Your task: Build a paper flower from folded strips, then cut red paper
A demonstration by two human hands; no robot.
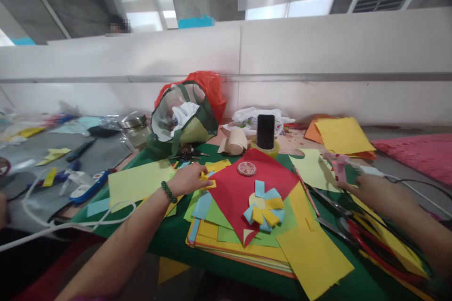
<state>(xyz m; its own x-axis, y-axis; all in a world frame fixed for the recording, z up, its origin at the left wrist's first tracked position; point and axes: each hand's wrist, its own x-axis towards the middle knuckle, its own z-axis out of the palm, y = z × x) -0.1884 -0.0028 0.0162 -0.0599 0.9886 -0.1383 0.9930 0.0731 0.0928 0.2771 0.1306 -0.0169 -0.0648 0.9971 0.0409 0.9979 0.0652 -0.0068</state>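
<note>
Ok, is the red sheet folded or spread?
Spread: the red sheet shows its broad face, with the patterned disc on it. The pale patch at its near tip may be a fold.

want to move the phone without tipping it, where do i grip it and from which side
Probably pinch the phone by both long side edges near the top, coming from the near side, slightly above: it stands upright, those edges look free, and a yellow ring crowds its foot.

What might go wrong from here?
The glue gun at the right hand could drip onto the pale sheet. The scissors lie close to that arm and might nick it. The left hand could drop its yellow strip.
</note>
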